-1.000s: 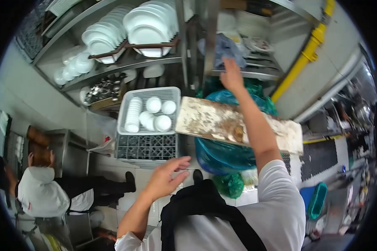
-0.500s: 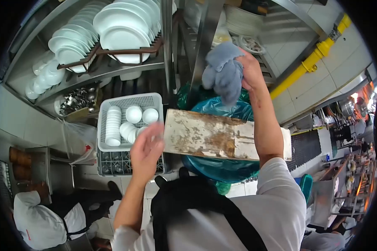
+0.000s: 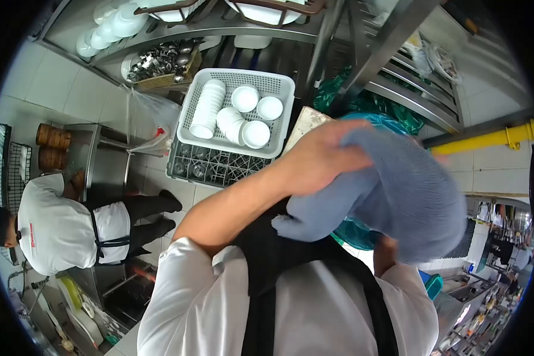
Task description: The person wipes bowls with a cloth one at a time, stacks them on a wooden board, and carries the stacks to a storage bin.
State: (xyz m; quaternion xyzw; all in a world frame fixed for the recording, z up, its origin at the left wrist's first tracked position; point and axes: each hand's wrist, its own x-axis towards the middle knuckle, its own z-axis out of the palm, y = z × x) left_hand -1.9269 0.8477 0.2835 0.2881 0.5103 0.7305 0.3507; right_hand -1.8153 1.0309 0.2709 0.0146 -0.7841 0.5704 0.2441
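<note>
A grey-blue cloth [image 3: 409, 190] hangs spread out close in front of my chest, blurred by motion. Its upper left edge is gripped by my left hand [image 3: 332, 157], whose fingers close on the fabric. My right hand is mostly hidden behind the cloth; only part of the right forearm [image 3: 385, 254] shows below it. Under my left hand, the pale worn board [image 3: 307, 123] is largely covered. To the left stands a white plastic basket [image 3: 236, 74] with a row of stacked white cups [image 3: 208, 110] and several loose ones. It rests on a grey rack of glasses [image 3: 219, 167].
A co-worker [image 3: 65, 222] in white shirt and dark apron is bent at the left. Cutlery [image 3: 160, 62] fills a box at the upper left. Metal shelving [image 3: 391, 50], a yellow pipe [image 3: 486, 139] and a green-lined bin [image 3: 359, 234] are near my right side.
The cloth has come down from the shelf side to my chest and spread wider. My left hand has moved right and taken hold of it. The view has shifted, showing more of the co-worker.
</note>
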